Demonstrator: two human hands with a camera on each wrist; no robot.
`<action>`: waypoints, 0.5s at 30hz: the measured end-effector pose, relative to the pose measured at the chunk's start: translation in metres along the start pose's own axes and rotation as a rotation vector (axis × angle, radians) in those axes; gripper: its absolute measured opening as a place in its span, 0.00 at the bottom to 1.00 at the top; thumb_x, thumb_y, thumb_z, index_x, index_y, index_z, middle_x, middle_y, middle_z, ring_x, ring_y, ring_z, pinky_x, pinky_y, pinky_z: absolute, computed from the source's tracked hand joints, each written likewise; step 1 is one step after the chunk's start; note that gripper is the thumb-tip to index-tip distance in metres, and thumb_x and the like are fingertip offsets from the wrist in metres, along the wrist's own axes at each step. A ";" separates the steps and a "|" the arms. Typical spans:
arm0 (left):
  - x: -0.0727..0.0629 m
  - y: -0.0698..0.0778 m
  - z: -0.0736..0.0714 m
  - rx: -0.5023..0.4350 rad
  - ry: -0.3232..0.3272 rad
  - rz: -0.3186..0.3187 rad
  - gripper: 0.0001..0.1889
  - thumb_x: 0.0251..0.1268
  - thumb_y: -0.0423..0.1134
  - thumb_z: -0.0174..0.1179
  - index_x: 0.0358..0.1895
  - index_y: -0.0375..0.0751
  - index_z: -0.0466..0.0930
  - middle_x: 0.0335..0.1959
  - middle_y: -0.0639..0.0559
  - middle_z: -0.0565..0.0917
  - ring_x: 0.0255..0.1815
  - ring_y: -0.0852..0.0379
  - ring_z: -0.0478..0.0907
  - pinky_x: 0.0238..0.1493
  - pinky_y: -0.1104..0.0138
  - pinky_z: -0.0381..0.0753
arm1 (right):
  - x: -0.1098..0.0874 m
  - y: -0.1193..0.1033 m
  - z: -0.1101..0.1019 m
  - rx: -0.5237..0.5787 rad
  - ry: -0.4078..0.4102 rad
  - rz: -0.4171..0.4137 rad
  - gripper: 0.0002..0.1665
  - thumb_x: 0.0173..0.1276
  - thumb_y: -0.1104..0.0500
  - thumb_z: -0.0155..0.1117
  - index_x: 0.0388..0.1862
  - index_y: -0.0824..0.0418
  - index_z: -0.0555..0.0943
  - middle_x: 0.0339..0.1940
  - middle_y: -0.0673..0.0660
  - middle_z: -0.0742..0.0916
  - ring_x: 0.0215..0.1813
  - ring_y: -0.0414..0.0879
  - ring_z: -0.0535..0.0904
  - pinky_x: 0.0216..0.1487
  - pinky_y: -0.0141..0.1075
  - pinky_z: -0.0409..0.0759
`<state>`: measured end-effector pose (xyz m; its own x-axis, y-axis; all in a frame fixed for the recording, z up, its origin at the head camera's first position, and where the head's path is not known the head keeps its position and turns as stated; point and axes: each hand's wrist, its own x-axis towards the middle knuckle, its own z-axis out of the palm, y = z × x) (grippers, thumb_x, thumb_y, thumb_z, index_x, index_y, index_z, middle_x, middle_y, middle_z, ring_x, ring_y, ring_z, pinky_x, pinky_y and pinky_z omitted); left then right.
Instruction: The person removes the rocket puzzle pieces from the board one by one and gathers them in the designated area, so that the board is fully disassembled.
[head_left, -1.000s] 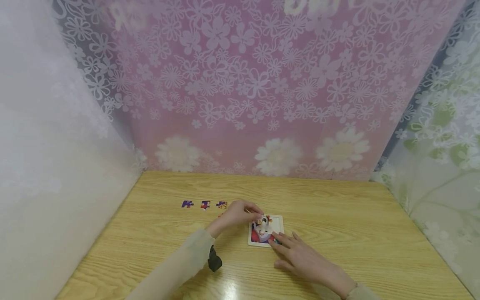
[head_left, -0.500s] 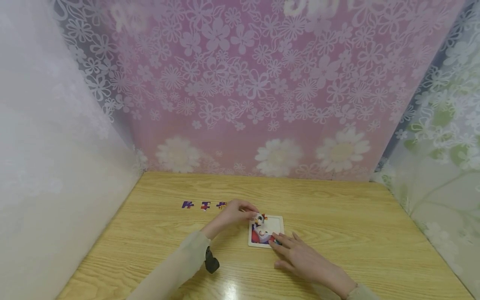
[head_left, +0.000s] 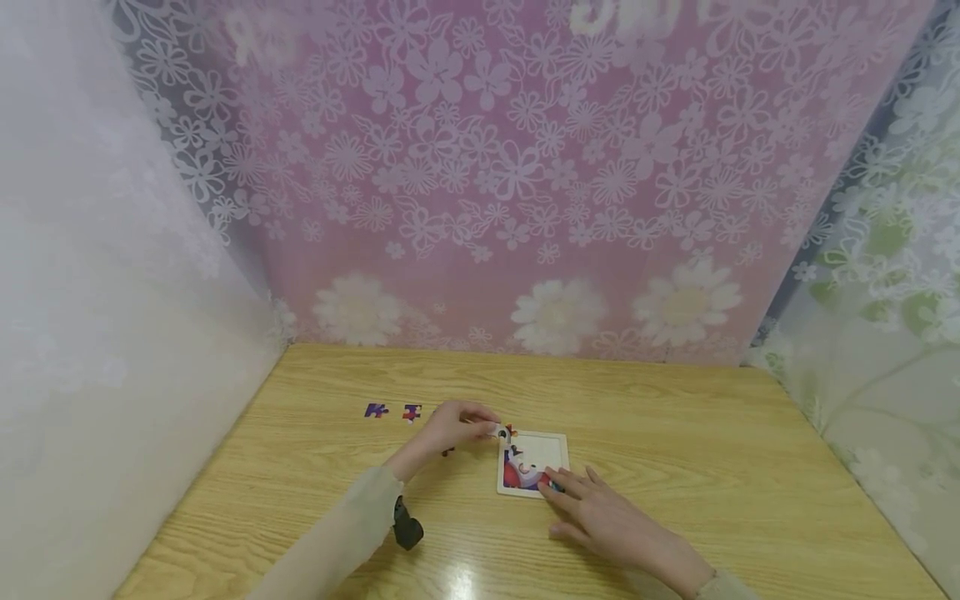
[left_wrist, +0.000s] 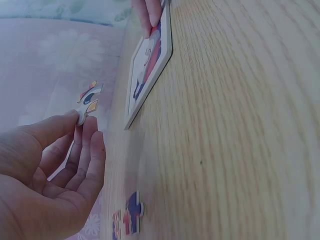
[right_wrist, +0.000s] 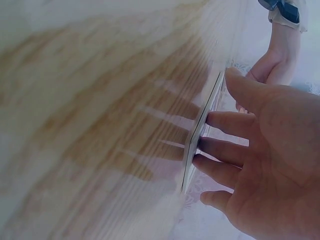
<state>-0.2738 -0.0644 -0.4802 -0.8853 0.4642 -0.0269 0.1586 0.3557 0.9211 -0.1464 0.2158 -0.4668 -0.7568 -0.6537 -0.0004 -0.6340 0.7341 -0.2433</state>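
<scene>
My left hand [head_left: 453,429] pinches a jigsaw piece [left_wrist: 90,100] between thumb and fingertips, just off the left top corner of the square puzzle tray [head_left: 517,493]. White, with a dark eye and orange-red bits, the piece is lifted clear of the tabletop. In the tray, the lower part of a picture in purple, red and white is filled in; its upper part shows bare white. My right hand [head_left: 611,517] lies with fingers extended, their tips touching the tray's lower right part. The right wrist view shows these straight fingers [right_wrist: 222,145] against the tray edge.
Two loose jigsaw pieces, one purple [head_left: 376,411] and one red and purple [head_left: 412,412], lie on the wooden table [head_left: 675,433] at the left. Another loose piece [head_left: 447,452] shows partly below my left hand. Flowered cloth [head_left: 555,208] walls surround the table.
From over the tray, my left hand has drawn back leftward to its left edge, carrying the eye piece and uncovering the white upper area. My right hand has stayed put.
</scene>
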 end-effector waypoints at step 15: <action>-0.020 -0.013 -0.029 0.010 0.080 -0.067 0.13 0.72 0.46 0.64 0.52 0.44 0.87 0.41 0.51 0.88 0.42 0.53 0.87 0.44 0.62 0.86 | 0.000 0.000 -0.001 -0.005 0.007 -0.010 0.36 0.78 0.40 0.54 0.72 0.65 0.74 0.74 0.66 0.73 0.73 0.66 0.69 0.72 0.65 0.60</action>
<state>-0.2714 -0.1020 -0.4805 -0.9259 0.3734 -0.0569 0.1021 0.3924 0.9141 -0.1462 0.2163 -0.4664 -0.7515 -0.6597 0.0089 -0.6423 0.7284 -0.2385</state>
